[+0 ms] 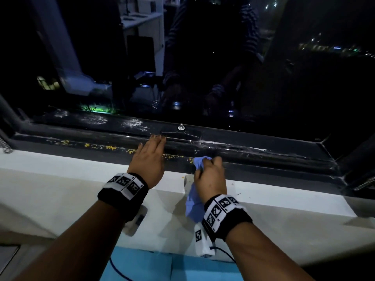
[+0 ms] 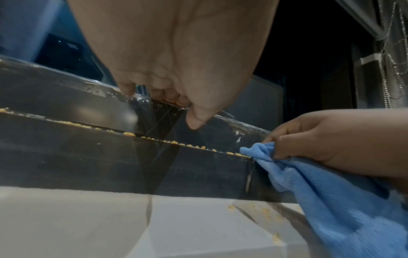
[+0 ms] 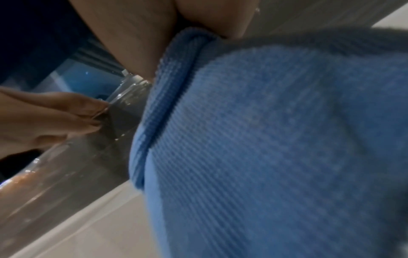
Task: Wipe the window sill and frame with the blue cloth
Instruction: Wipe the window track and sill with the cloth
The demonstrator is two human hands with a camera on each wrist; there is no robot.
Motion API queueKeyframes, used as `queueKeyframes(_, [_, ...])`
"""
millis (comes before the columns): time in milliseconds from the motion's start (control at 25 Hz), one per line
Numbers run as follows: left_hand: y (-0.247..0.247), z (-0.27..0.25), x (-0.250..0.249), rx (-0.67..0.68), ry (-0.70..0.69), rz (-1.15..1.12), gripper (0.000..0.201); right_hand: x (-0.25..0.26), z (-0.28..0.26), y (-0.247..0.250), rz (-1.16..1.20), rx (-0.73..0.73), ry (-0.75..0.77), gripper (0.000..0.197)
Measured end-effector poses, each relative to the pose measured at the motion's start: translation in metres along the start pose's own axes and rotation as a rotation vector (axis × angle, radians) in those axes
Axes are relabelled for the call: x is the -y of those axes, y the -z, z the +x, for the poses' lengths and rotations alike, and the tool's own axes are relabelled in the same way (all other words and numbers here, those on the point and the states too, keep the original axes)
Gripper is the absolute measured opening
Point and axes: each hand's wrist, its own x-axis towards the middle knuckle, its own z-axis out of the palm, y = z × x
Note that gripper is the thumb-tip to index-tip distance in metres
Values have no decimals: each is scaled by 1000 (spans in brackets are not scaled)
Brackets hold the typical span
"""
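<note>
Night-dark glass fills the head view above a black window frame (image 1: 253, 157), with a white window sill (image 1: 60, 189) running below it. Along the frame's lower ledge a line of small yellow crumbs (image 1: 109, 147) stretches from the left up to the crumpled light-blue ribbed cloth (image 1: 199, 160), and whitish smears (image 1: 94, 119) mark the upper track near the glass, so most of the left stretch looks still unwiped; the stretch to the right of the cloth shows no crumbs, though its state is hard to judge in the dim light. The right hand (image 1: 210, 175) is clenched on the cloth, pressing a bunched tip to the ledge while the rest trails back over the sill. The left hand (image 1: 149, 160) lies flat with straight fingers, fingertips on the frame's ridge. From the left wrist view, the crumbs (image 2: 172, 142) run unbroken to the cloth's tip (image 2: 260, 153), and a few more have dropped onto the sill (image 2: 264, 213), so both frame and sill need further passes. From the right wrist view, the cloth (image 3: 264, 139) fills most of the picture, gripped at the top, with the left hand's fingertips (image 3: 97, 111) touching the frame beside it.
</note>
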Motion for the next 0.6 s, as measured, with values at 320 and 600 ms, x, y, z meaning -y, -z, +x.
queueKeyframes(320, [1,1,-2,4,-15,27,62,-45,-7,45,185,-229,-97,27])
queueKeyframes(600, [-1,1,5,-2,-54,52,63,-28,-2,15,139,-167,-95,22])
